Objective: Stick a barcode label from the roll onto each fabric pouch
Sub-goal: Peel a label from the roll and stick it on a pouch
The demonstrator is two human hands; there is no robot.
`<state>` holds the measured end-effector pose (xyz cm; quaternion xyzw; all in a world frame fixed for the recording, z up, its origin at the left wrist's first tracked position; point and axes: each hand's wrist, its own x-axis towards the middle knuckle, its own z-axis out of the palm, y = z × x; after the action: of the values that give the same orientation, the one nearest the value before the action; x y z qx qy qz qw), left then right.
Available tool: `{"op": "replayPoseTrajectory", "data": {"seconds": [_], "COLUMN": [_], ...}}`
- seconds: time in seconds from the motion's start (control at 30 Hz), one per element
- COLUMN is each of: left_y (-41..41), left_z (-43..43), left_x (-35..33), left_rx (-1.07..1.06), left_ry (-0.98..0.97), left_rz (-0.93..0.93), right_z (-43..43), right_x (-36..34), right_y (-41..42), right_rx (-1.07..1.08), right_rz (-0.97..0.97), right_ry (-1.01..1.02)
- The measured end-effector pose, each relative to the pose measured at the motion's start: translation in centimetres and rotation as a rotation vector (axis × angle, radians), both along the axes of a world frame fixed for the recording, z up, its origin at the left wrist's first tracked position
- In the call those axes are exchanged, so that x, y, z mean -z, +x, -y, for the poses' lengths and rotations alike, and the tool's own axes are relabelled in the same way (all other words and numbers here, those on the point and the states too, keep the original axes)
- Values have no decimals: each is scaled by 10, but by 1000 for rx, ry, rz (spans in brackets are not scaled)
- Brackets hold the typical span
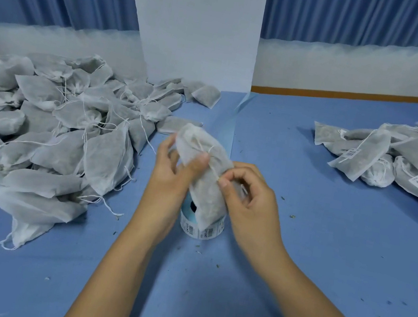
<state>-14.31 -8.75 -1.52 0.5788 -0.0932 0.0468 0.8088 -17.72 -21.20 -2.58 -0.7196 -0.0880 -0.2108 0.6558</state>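
While the left hand (169, 172) holds a fabric pouch (203, 143) upright at the centre of the frame, its grip is clamped round the pouch's upper part. The right hand (252, 194), just right of it, has its grip pinched together on the pouch's white drawstring (213, 172). Directly below the pouch and partly hidden by it, the label roll (199, 230) stands on the blue worktop (296, 257), with barcodes showing on its side. A heap of unlabelled pouches (56, 117) fills the left of the frame. A smaller heap (403, 159) bearing barcode labels lies at the right edge.
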Motion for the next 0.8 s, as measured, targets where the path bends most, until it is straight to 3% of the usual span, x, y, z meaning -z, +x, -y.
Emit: {"op": "replayPoseTrajectory", "data": {"seconds": [0.07, 0.2, 0.33, 0.43, 0.57, 0.7, 0.8], "left_y": [-3, -1, 2, 2, 4, 13, 16], "left_z": [5, 4, -9, -11, -8, -5, 0], "left_x": [7, 8, 5, 6, 8, 15, 21], "left_rx": [7, -189, -587, -683, -766, -746, -661], "left_ry": [148, 128, 338, 394, 504, 802, 929], "left_rz": [-118, -76, 125, 220, 373, 626, 659], "right_z": [4, 18, 55, 62, 58, 58, 56], "right_x": [2, 3, 11, 21, 18, 12, 10], "right_y": [5, 16, 38, 44, 40, 37, 34], "right_rx": [44, -30, 166, 39, 7, -127, -135], "right_rz": [23, -20, -238, -408, -272, -151, -117], "right_ry": [-13, 3, -371, -537, -439, -600, -633]}}
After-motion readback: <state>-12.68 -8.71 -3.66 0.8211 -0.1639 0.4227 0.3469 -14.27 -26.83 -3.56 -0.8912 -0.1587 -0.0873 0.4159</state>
